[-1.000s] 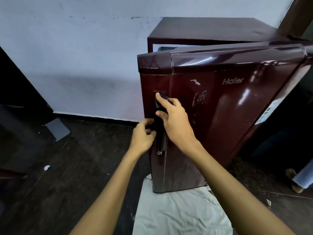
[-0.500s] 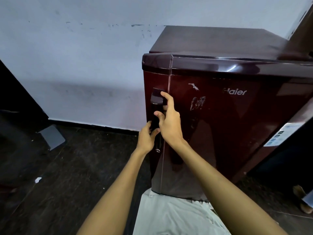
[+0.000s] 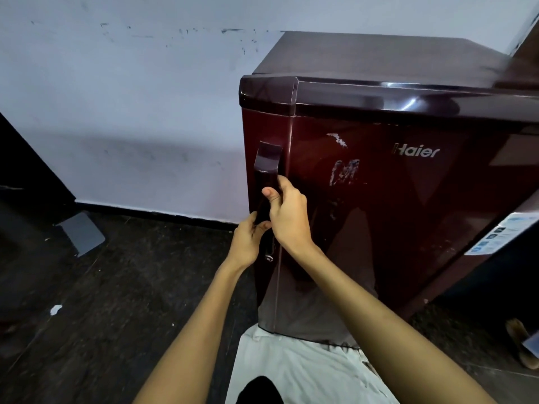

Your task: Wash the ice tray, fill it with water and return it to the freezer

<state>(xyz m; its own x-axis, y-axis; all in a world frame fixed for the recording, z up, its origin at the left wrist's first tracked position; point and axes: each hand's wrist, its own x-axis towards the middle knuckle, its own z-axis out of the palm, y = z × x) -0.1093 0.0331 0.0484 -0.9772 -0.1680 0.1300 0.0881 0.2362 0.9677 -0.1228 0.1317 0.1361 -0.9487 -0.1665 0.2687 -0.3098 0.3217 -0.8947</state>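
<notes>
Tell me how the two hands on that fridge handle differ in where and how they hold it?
The right hand sits higher on the door handle, thumb pointing up along it, while the left hand grips lower down, near the lock. The right hand reaches in from the door's front side; the left hand comes from the door's edge side. Both hold the same dark handle of the maroon fridge, and their fingers touch.

1 view only: head cam, wide-angle, looking forward and down at the fridge (image 3: 393,214). It sits above the fridge's top panel, angled toward the door's handle edge, near enough that both forearms reach from the bottom edge to the handle (image 3: 267,182). Left of the fridge: wall (image 3: 131,112) and dark floor (image 3: 102,301). Below the fridge: white cloth (image 3: 306,371). No 2nd view, so nothing shared.
</notes>
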